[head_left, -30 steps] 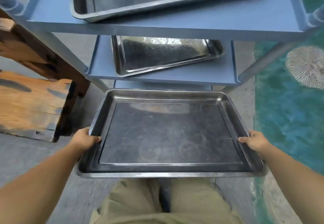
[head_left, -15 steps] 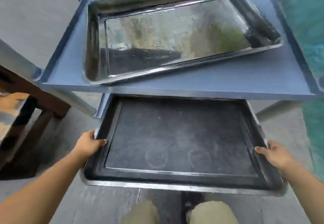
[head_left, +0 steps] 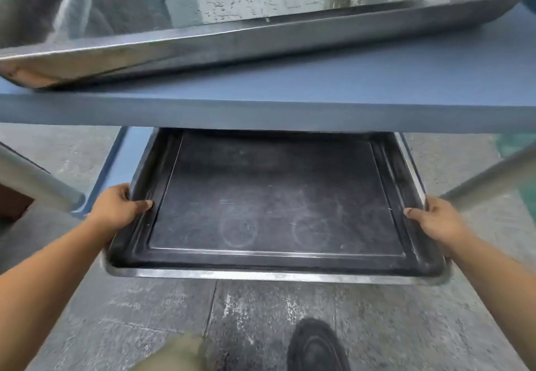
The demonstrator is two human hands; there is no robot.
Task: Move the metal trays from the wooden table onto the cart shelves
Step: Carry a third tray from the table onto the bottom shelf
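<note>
Left hand (head_left: 119,211) and right hand (head_left: 435,219) grip opposite rims of a dark metal tray (head_left: 272,205), its far end under the cart's blue top shelf (head_left: 261,115), perhaps resting on a lower shelf.

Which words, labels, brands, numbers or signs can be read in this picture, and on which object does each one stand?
None: no readable text appears anywhere in the view.
Dark tray held by the left hand and right hand: only two faint ring marks, no writing.
Shiny tray on the blue shelf: only droplets and reflections.
Shoe and floor: no print visible.
</note>
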